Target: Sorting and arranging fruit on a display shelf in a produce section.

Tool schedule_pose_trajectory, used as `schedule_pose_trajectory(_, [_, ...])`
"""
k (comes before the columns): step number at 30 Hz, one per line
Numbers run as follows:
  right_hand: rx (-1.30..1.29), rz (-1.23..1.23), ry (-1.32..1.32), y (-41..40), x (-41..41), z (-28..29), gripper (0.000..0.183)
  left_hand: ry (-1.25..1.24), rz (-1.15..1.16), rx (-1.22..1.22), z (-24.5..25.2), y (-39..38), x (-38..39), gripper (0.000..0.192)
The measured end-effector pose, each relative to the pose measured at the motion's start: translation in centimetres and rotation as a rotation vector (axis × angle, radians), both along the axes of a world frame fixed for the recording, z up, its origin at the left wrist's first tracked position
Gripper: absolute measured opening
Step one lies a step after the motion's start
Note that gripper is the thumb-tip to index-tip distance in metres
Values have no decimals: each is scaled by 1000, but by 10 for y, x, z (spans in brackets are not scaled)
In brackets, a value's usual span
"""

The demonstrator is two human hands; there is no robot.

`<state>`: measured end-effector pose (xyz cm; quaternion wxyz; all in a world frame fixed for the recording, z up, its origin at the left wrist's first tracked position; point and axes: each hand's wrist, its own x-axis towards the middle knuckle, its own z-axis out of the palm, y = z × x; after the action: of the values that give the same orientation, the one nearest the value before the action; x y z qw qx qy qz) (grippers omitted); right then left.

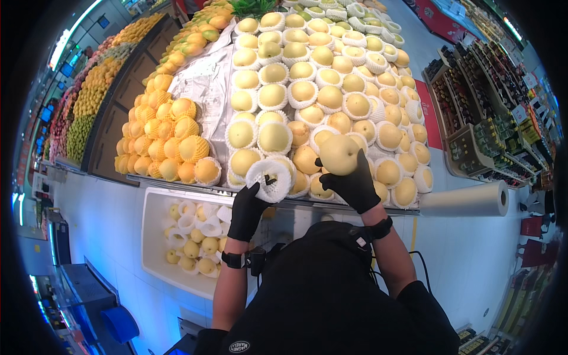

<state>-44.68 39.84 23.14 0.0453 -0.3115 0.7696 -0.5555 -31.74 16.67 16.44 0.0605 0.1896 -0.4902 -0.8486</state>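
Observation:
My left hand (249,212), in a black glove, holds a white foam net sleeve (279,193) over the front edge of the fruit display; black fingertips show through the sleeve's central hole. In my right hand (355,188), also black-gloved, is a large bare yellow pear (339,155), its stem hollow turned to the right. The pear is raised just above the stacked fruit. Rows of yellow pears (273,96), most in white foam nets, cover the sloping display beyond both hands. The sleeve and the held pear are apart.
A white bin (148,239) of pears and loose foam nets stands below the display on the left. Orange fruit (194,148) in yellow nets is stacked at the left, beside newspaper (202,84). A roll of clear plastic bags (463,199) lies at the display's right corner.

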Motion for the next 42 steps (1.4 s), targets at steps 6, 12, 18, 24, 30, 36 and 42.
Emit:
schedule_pose_trajectory(6, [-259,149,-518,19,-12,-34,65,52,83,467,-18,-20,32,47])
schedule_pose_trajectory(12, [74,-46,77,28,-5,-35,59,-58,58,402,-13,-19,53,60])
schedule_pose_trajectory(18, [154,-127,89,37,-10,-16,63,-110,52,414,-7,-13,42,57])
schedule_pose_trajectory(24, [-54,-7,-343,53,-28,-31,59,-65,51,411,-3,0,23,53])
schedule_pose_trajectory(30, [-121,-69,-34,57,-46,-35,80,-58,74,373,-3,15,13,53])
schedule_pose_trajectory(36, [-134,33,-71,64,-58,-34,84,-32,204,290,5,43,-2,47])
schedule_pose_trajectory(42, [-133,123,-206,75,-59,-47,89,-130,174,-184,-2,53,7,41])
